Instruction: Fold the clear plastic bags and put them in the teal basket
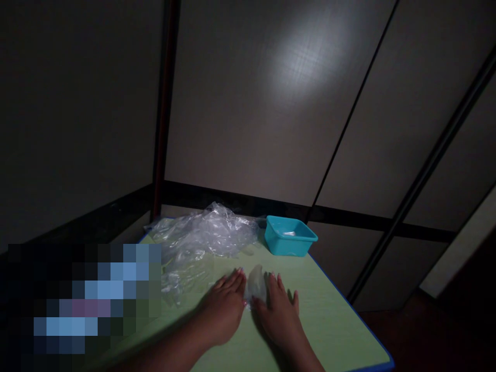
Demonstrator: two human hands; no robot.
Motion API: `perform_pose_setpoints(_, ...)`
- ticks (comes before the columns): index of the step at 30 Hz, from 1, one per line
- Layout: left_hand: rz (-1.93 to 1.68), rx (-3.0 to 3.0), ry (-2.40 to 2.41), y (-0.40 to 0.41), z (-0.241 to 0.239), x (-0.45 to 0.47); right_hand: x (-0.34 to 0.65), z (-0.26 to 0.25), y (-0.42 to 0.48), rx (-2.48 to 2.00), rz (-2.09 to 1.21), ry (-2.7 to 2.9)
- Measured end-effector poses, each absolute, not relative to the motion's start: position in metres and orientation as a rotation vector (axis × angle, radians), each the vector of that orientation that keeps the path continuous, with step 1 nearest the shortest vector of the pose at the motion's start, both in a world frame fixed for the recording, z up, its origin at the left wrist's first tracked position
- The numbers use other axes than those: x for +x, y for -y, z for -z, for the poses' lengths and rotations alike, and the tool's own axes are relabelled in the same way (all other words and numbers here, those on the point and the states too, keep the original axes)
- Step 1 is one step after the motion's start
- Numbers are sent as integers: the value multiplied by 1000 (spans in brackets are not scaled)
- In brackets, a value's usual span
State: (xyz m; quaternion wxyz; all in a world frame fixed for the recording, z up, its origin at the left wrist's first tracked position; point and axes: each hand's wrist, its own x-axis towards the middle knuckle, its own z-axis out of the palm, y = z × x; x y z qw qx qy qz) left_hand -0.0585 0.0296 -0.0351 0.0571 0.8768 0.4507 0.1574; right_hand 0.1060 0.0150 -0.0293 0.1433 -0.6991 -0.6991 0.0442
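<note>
My left hand (223, 305) and my right hand (279, 312) lie flat on a light green table (333, 320), fingers pointing away from me. Between them sits a small piece of clear plastic (257, 284), touched by the inner edge of both hands. Neither hand is closed around it. A crumpled heap of clear plastic bags (201, 240) lies beyond my left hand, apart from it.
A teal plastic tub (290, 235) stands at the table's far edge, something pale inside. The table has a blue rim and ends close on the right. Dim panelled walls with dark strips rise behind; a blurred patch covers the lower left.
</note>
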Motion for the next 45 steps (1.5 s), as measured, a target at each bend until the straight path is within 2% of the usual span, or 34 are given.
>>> perform_pose_setpoints(8, -445, 2662, -1412, -28, 32, -56, 95, 28, -21, -1956, -82, 2107)
perform_pose_setpoints(27, -748, 2739, -1325, -35, 49, -53, 87, 39, -27, -1719, 167, 2173)
perform_pose_setpoints(45, -664, 2707, -1430, -23, 28, -60, 89, 41, -30, -1663, -53, 2210)
